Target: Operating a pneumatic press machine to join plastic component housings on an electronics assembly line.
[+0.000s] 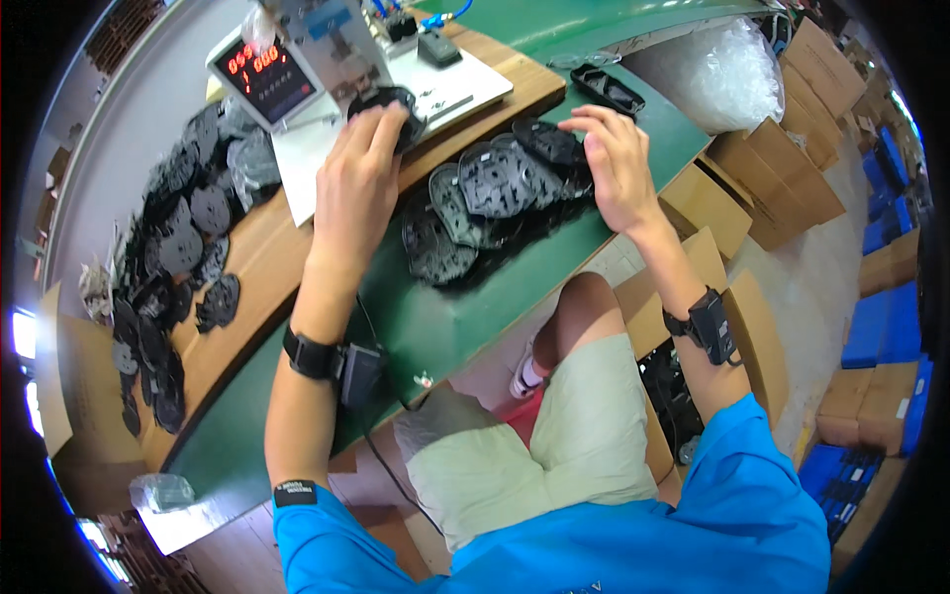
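Observation:
My left hand point(358, 183) reaches up to the machine and has its fingers curled over a black moulded plastic part point(414, 127). That part sits at the foot of the machine's upright point(341, 45); the fingertips are partly hidden by the hand. Beside a heap of similar black plastic parts point(500, 178), my right hand point(618, 168) hovers with fingers bent and apart, holding nothing visible. Its fingertips are close to the topmost part point(546, 144); whether they touch it I cannot tell.
A digital display box point(267, 79) with red figures stands left of the machine. More black parts point(178, 243) cover the wooden board's left side. A black tray-like piece point(607, 91) lies on the green table point(435, 332). Cardboard boxes point(777, 173) and a clear plastic bag point(722, 74) stand right.

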Action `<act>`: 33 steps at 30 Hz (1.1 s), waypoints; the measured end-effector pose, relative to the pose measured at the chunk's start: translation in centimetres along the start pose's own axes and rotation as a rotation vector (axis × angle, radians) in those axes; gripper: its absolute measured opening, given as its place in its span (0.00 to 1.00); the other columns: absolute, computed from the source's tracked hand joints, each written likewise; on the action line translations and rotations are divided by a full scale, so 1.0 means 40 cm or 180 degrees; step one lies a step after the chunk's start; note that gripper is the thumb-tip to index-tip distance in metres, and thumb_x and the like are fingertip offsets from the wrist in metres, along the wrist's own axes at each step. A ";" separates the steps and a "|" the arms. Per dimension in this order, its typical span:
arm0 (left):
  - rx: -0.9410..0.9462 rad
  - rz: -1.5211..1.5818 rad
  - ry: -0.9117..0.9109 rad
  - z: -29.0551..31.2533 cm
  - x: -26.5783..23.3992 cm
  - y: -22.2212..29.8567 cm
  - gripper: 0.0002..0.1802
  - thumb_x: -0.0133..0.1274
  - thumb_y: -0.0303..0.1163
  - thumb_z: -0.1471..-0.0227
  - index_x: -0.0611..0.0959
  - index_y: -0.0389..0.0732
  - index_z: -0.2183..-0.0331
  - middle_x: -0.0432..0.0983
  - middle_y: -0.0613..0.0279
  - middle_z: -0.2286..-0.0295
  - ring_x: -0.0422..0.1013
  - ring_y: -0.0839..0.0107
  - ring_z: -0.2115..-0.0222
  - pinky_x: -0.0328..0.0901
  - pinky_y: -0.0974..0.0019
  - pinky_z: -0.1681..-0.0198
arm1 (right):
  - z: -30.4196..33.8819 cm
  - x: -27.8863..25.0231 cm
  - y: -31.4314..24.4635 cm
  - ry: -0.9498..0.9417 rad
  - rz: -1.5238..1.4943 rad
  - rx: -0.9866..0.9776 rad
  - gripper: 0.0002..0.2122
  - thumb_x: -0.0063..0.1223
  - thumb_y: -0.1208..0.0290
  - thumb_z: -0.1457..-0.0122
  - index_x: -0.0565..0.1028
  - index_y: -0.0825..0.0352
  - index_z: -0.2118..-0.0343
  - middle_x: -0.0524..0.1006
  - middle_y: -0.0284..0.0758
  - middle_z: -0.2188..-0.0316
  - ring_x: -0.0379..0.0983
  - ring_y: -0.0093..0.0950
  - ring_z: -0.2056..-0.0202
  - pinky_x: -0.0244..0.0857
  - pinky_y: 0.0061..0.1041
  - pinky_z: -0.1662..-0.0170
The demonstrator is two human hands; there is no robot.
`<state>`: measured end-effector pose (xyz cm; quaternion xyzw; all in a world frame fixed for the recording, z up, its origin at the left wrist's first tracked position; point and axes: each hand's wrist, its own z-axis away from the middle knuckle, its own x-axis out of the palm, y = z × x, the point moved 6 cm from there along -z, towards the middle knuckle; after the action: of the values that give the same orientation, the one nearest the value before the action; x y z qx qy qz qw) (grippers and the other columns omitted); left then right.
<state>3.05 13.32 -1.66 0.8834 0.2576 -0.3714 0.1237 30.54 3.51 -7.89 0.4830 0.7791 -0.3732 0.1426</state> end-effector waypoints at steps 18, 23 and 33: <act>-0.0046 0.0200 0.0130 0.004 -0.004 -0.005 0.21 0.51 0.16 0.48 0.78 0.34 0.51 0.79 0.44 0.53 0.76 0.45 0.49 0.68 0.47 0.39 | 0.001 0.017 0.000 -0.0389 0.0395 0.0208 0.21 0.36 0.57 0.24 0.76 0.64 0.42 0.79 0.39 0.45 0.70 0.38 0.39 0.49 0.40 0.32; -0.0143 0.0273 0.0092 0.018 0.006 -0.010 0.22 0.51 0.18 0.46 0.78 0.35 0.48 0.79 0.49 0.48 0.74 0.48 0.43 0.65 0.46 0.33 | -0.004 0.025 -0.005 -0.0511 0.0325 0.0153 0.23 0.37 0.56 0.25 0.72 0.66 0.39 0.79 0.38 0.47 0.71 0.36 0.42 0.50 0.40 0.32; -0.0328 0.0391 -0.0025 0.015 0.001 -0.021 0.23 0.52 0.19 0.46 0.79 0.37 0.47 0.78 0.51 0.46 0.73 0.49 0.41 0.63 0.46 0.31 | -0.003 0.028 -0.003 -0.0534 0.0115 0.0328 0.20 0.47 0.61 0.29 0.72 0.69 0.41 0.77 0.44 0.46 0.72 0.43 0.44 0.59 0.41 0.38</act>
<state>2.27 13.78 -2.12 0.8885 0.2213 -0.3528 0.1926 29.90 4.29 -8.38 0.4707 0.7354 -0.4492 0.1891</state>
